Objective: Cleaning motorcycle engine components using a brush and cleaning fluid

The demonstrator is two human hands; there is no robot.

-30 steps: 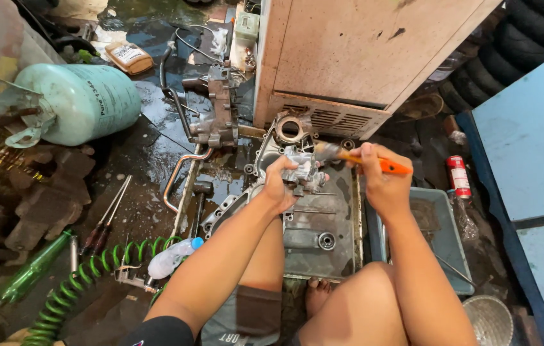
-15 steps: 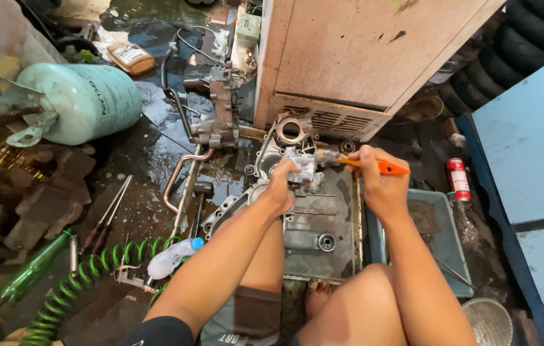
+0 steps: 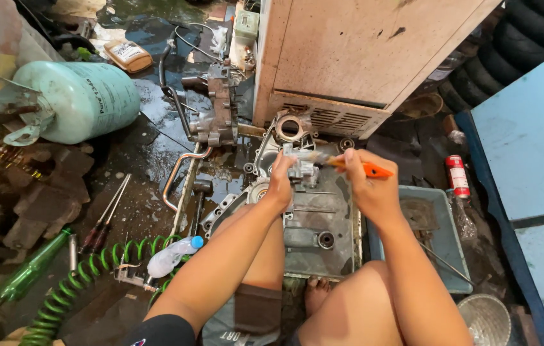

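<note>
My left hand [image 3: 281, 179] grips a small grey metal engine part [image 3: 304, 172] held just above a large grey engine casing [image 3: 323, 224] that lies on the floor between my knees. My right hand [image 3: 368, 186] is closed on an orange-handled brush [image 3: 366, 168], its head pointing left against the small part. Both forearms reach forward from the bottom of the head view. The bristles are partly hidden by the part.
A pale green gas cylinder [image 3: 76, 99] lies at left. A beige metal cabinet [image 3: 361, 51] stands behind the casing. A grey tray [image 3: 435, 230] sits at right, a red can [image 3: 457, 174] beyond it. Green coiled hose [image 3: 86, 275], a plastic bottle [image 3: 172, 255] and screwdrivers [image 3: 102, 221] lie at lower left.
Both hands stay on the small part and the brush. The brush has shifted slightly against the part; the view has drifted a little.
</note>
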